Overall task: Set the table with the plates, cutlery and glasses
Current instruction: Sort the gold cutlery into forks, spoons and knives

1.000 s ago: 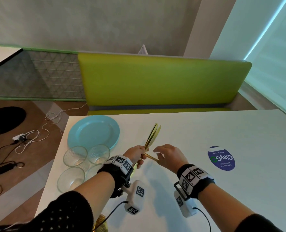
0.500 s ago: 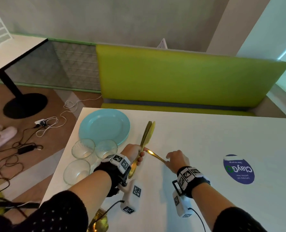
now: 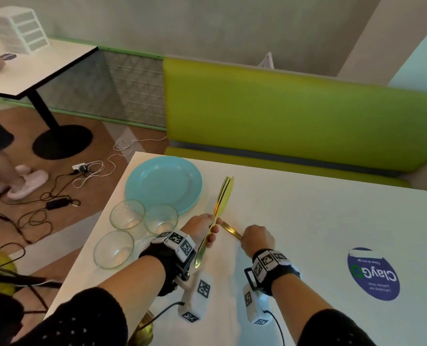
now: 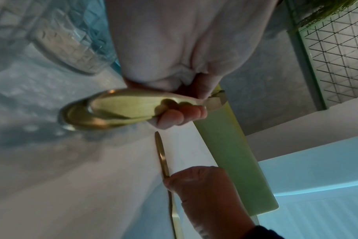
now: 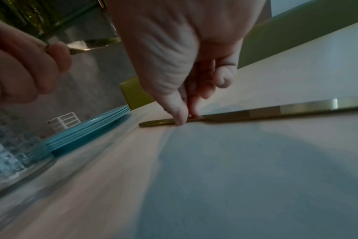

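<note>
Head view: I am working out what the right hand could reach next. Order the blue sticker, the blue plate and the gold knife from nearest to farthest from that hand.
1. Gold knife: pinched in the right hand, lying on the table.
2. Blue plate: farther off, to the hand's left, beyond the left hand.
3. Blue sticker: to its right; plate and sticker are too close to call.

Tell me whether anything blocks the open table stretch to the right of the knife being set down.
Nothing visible does. The right hand pinches the gold knife flat against the white table, and only a flat round sticker lies on that side. The plates and glasses stand to the left.
</note>
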Demonstrator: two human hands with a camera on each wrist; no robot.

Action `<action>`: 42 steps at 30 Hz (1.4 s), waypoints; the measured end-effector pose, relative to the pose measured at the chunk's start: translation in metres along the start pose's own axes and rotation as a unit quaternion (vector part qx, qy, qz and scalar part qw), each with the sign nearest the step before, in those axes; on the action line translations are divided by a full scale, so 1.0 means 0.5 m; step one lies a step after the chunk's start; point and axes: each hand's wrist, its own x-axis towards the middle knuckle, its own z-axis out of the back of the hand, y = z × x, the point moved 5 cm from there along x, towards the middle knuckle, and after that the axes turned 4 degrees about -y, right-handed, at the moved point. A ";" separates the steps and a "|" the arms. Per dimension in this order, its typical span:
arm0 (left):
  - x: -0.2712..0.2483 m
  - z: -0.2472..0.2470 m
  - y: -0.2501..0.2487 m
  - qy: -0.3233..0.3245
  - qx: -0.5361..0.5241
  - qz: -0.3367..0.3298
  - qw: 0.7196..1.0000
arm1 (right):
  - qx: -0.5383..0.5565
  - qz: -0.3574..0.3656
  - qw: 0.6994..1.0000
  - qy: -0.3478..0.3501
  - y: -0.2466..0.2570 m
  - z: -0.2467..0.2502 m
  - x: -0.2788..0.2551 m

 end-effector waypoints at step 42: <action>-0.367 0.202 0.216 0.300 0.294 0.015 0.907 | -0.160 0.317 0.916 -0.188 0.214 -0.019 -0.601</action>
